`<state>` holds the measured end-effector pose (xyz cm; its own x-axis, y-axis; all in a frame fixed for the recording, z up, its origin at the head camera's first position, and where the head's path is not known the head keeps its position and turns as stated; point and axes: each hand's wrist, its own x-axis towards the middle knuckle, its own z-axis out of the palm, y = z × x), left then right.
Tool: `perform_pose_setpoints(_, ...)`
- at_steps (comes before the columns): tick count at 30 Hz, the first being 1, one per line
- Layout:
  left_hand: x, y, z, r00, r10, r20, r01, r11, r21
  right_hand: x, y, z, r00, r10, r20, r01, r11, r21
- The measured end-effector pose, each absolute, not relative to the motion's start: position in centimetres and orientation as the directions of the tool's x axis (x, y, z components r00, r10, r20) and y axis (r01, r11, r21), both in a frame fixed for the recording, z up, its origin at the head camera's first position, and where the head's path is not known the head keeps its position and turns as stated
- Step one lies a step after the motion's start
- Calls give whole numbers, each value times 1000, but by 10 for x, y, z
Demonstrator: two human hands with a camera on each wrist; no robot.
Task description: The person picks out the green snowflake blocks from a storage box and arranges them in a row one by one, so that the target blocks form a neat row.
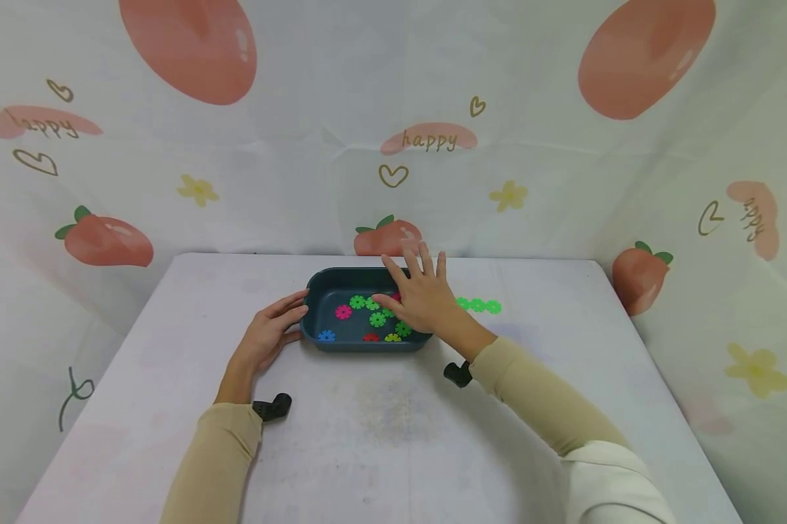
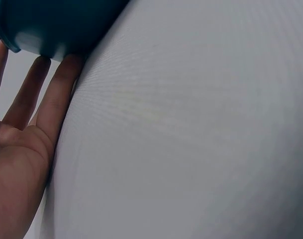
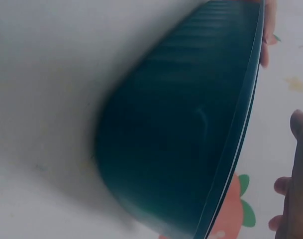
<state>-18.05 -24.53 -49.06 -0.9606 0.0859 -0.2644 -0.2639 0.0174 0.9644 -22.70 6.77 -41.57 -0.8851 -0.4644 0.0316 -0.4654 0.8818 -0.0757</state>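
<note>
A dark teal plastic basin stands near the back of the table. Inside lie several flower-shaped plastic discs, among them a pink disc, a blue disc and a green disc. My left hand touches the basin's left end with extended fingers; the left wrist view shows its fingertips against the outer wall. Over the basin's right side my right hand is spread, holding nothing I can see and hiding that end. The right wrist view shows the basin's outer side beside the right thumb.
A row of green discs lies on the white table to the right of the basin. Behind the table hangs a white cloth with fruit prints. A black wrist camera sits on the left wrist, another black camera on the right.
</note>
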Motion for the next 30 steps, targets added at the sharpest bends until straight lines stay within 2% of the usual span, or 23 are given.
perform_pose_setpoints(11,-180,-245,-489,-960,81,-269,-269,17,963,-227,51,-417,-841,-536,72,-541,836,-94)
perform_pose_setpoints(20,-180,-245,-491,-960,88,-264,-264,14,964,-228,41,-424,-801,-587,113,-595,801,-58)
perform_pose_setpoints(30,-180,-245,-492,-963,91,-254,-255,-1,967,-232,24,-430,-818,-566,98,-571,783,-247)
